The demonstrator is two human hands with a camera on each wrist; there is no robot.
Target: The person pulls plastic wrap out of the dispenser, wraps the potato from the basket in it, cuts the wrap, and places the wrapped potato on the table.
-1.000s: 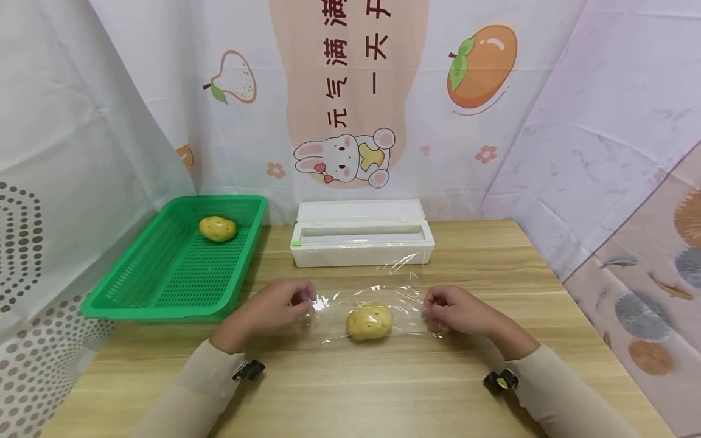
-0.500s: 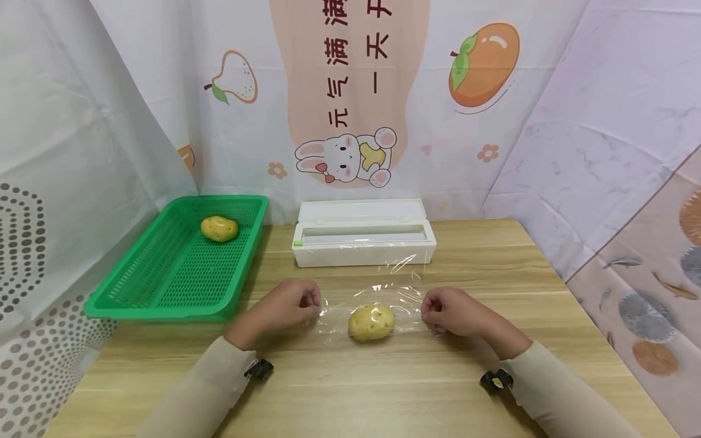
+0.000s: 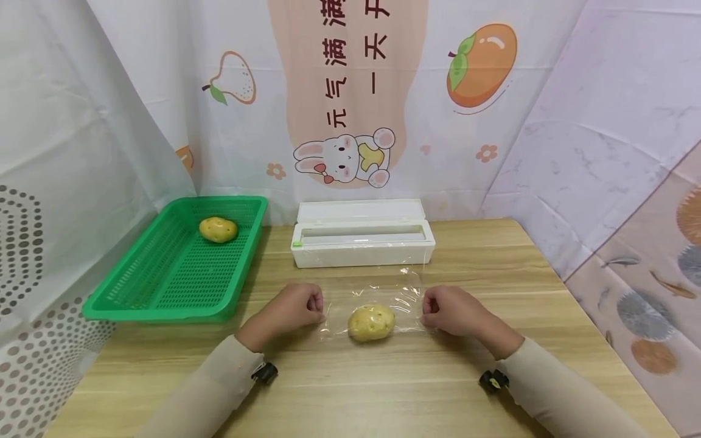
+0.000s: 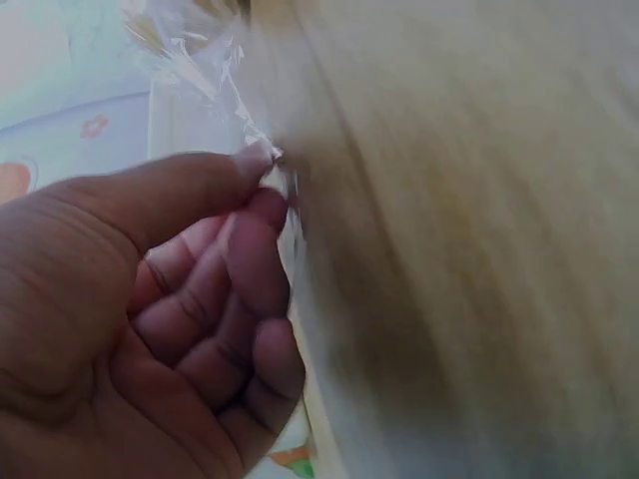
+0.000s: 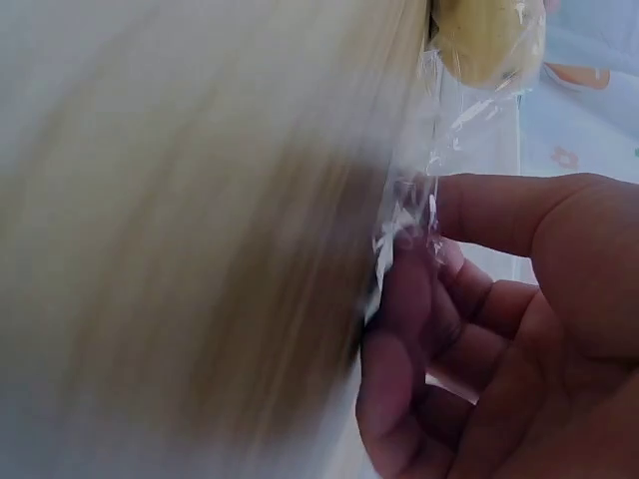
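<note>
A yellow potato [image 3: 371,322] lies on the wooden table beneath a clear sheet of plastic wrap [image 3: 405,298], which runs back to a white wrap dispenser [image 3: 364,254]. To the potato's left, my left hand [image 3: 297,307] pinches one near corner of the wrap between thumb and fingertips. On the opposite side my right hand [image 3: 450,310] pinches the other near edge. Crinkled film [image 4: 235,100] stretches from the thumb tip in the left wrist view. The right wrist view shows the wrap [image 5: 434,130] bunched at the fingertips, with the potato [image 5: 484,40] close by.
Another potato [image 3: 218,229] sits at the back of a green plastic basket [image 3: 235,286] on the table's left. The dispenser's lid [image 3: 361,210] stands raised near the printed curtain [image 3: 241,158]. Bare wooden tabletop [image 3: 361,395] lies in front of the wrapped potato.
My left hand has shifted slightly right, towards the potato, still holding the wrap. The right hand stays in nearly the same place. Folds in the film have changed; the potato has hardly moved.
</note>
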